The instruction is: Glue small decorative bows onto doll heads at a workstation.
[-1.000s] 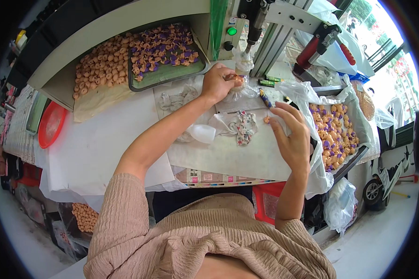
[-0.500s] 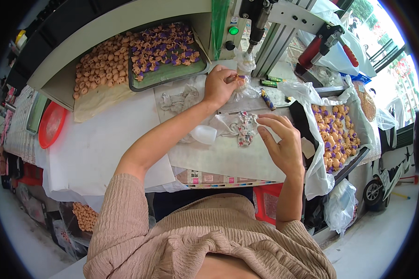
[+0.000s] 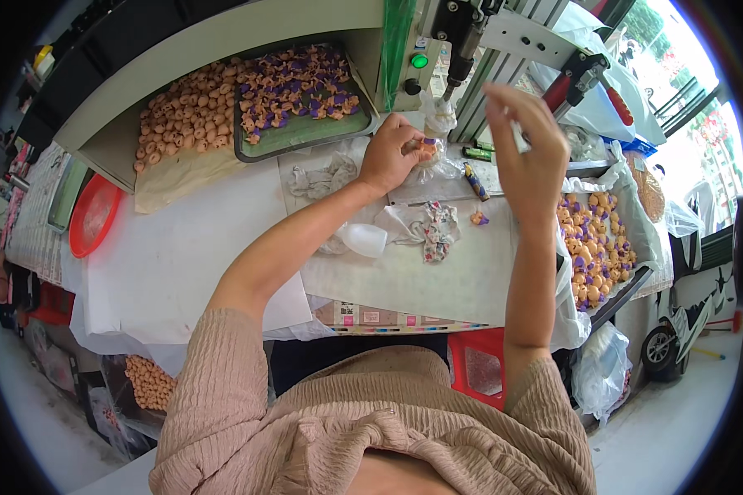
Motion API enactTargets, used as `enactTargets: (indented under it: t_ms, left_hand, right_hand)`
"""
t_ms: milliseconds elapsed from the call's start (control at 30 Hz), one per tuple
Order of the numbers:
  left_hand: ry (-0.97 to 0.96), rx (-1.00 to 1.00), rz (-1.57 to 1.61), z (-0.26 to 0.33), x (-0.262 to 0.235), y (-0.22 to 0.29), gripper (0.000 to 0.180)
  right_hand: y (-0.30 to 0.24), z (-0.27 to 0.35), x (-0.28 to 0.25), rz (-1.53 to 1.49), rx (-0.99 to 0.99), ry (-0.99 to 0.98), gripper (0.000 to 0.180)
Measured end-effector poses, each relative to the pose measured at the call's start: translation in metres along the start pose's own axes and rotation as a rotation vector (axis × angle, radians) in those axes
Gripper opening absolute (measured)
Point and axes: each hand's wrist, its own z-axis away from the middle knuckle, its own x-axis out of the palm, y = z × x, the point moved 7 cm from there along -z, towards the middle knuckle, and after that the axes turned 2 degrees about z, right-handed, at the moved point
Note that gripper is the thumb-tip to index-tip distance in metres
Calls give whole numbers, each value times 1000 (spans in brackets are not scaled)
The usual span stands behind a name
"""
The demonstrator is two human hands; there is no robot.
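Note:
My left hand (image 3: pixel 392 158) is closed around a small peach-and-purple doll piece (image 3: pixel 427 149), pinched between thumb and fingers beneath the plastic-wrapped tip (image 3: pixel 439 115) of a bench press. My right hand (image 3: pixel 530 148) is raised beside the press column, fingers stretched out, with nothing visible in it. It is near the red-handled toggle clamp (image 3: pixel 558 92), without a clear sign of touching it. A single doll piece (image 3: pixel 479 218) lies on the worktop below my right hand. Between my forearms rest a crumpled floral cloth (image 3: pixel 439 233) and a white plastic cup (image 3: pixel 365 239).
Round peach doll heads (image 3: pixel 191 107) are piled at the back left beside a dark tray (image 3: pixel 305 142) of purple-and-peach bodies. A lined tray (image 3: pixel 627 290) of assembled pieces stands at right. A red basin (image 3: pixel 91 216) sits far left. A patterned tube (image 3: pixel 475 181) lies near the press.
My right hand has risen from the worktop beside the cloth to the press column, uncovering the single doll piece. My left hand stays under the press tip.

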Motion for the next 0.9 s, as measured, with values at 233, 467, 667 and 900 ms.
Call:
enactTargets:
  t_ms: [233, 467, 667, 900]
  left_hand:
    - [-2, -16, -52, -1, -6, -1, 27]
    - [-16, -82, -95, -1, -16, -9, 32]
    - [-131, -202, -16, -2, -15, -2, 23]
    - [-13, -785, 910, 43, -48, -35, 39]
  right_hand:
    - [6, -61, 7, -1041, -569, 711, 38]
    - [-20, -150, 31, -84, 325, -243, 54]
    - [-24, -106, -50, -909, -117, 30, 22]
    - [-48, 7, -16, -241, -424, 184, 21]
